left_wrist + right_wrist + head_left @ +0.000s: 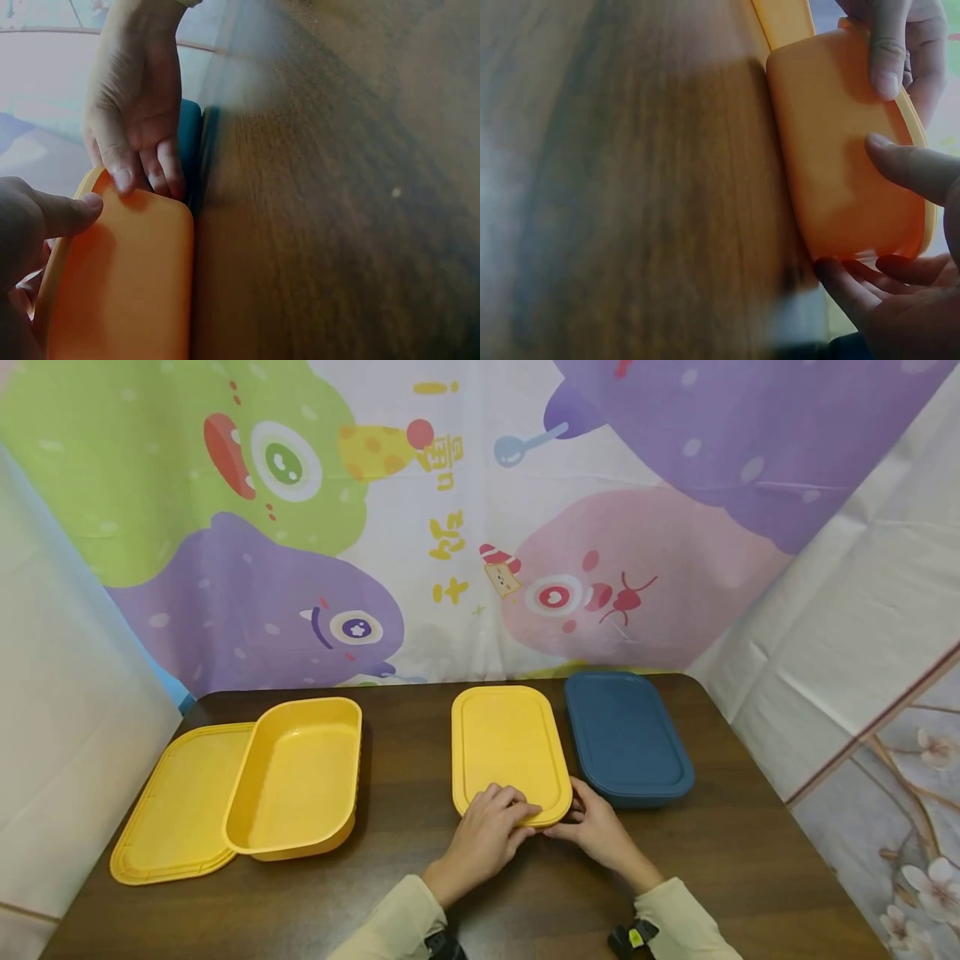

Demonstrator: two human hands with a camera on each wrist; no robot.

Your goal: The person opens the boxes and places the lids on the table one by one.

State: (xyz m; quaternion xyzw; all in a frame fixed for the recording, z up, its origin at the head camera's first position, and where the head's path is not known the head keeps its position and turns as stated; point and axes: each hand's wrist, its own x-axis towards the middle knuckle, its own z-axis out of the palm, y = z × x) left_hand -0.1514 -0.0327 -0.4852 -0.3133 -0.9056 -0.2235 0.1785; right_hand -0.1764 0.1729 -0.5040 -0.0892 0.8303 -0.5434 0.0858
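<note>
A lidded yellow food container [506, 735] stands on the table, and both hands are at its near end. My left hand [483, 839] has its fingers over the lid's near edge, with the thumb against the front wall just below the rim. At the near right corner, my right hand [596, 831] grips the container, its thumb on the front wall [832, 142] and its fingers round the right side. The left wrist view shows the lid rim [56, 277] lying along the container's top. A blue lidded container [630, 735] stands just right of the right hand.
On the left, an open yellow container [300, 777] sits partly over a loose yellow lid [176, 810]. The dark wooden table [408, 752] backs onto a printed cloth [480, 635], with pale cloth walls at both sides.
</note>
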